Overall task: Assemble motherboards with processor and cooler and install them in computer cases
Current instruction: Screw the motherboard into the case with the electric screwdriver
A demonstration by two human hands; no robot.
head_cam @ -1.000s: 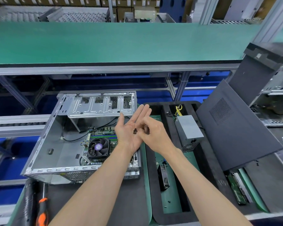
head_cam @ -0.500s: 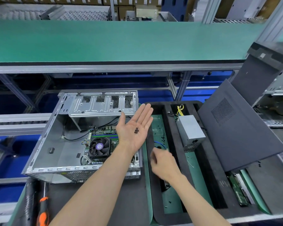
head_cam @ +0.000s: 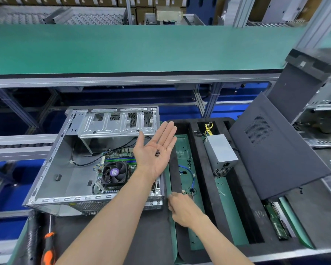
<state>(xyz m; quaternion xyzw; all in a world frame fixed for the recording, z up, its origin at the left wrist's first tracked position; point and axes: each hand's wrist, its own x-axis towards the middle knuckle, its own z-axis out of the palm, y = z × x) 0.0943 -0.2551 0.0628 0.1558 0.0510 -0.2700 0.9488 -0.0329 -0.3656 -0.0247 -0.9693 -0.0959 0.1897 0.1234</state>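
Already seated in open grey steel computer case (head_cam: 52,169): green motherboard (head_cam: 120,155) with black fan cooler (head_cam: 114,173).
Left hand (head_cam: 154,150) flat, cupping small black screws (head_cam: 157,153); right hand (head_cam: 182,209) reaching into tray, grip unclear; fastening remains.

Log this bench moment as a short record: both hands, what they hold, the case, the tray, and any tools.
left hand: left hand open, palm up, above the case's right edge
in palm: small dark screws, loose
right hand: right hand palm down, reaching into the tray's left slot; what its fingers touch cannot be seen
case: open computer case on its side, motherboard with cooler fan inside
tray: black foam tray holding a power supply and a blue cable
tool: orange-handled screwdriver, bottom left, untouched
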